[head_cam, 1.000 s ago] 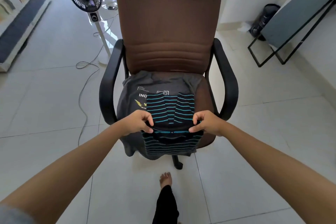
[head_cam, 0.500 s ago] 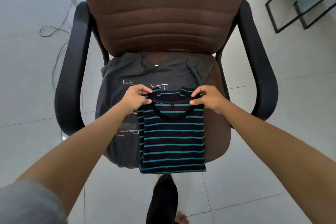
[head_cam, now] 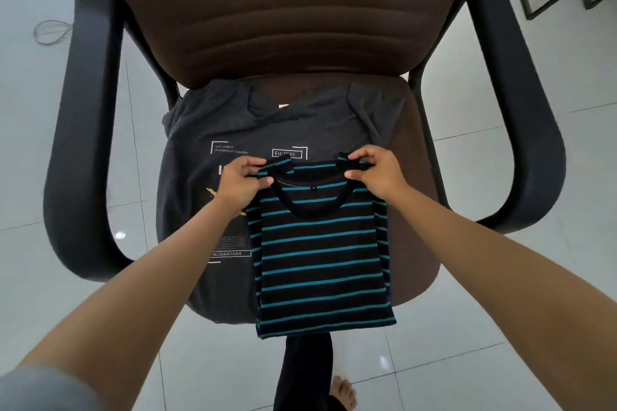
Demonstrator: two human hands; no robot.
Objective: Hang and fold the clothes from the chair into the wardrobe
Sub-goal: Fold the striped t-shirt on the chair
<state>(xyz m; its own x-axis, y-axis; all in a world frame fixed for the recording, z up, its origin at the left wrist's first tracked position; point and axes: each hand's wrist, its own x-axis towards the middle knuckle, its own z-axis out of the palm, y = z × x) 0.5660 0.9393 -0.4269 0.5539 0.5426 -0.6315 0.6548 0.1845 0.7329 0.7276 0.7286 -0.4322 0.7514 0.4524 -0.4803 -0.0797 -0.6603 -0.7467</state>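
A black shirt with teal stripes, folded to a narrow rectangle, lies on the seat of a brown office chair, with its lower edge hanging past the seat front. My left hand pinches the shirt's left shoulder beside the collar. My right hand pinches the right shoulder. Under it a dark grey printed T-shirt is spread flat over the seat.
The chair's black armrests curve down on both sides. White tiled floor surrounds the chair. A black metal frame stands at the top right. My bare foot and dark trouser leg are below the seat.
The view has moved closer and lower over the chair. The folded upper half of the striped shirt has been drawn out towards the chair back, so the shirt now lies longer on the seat.
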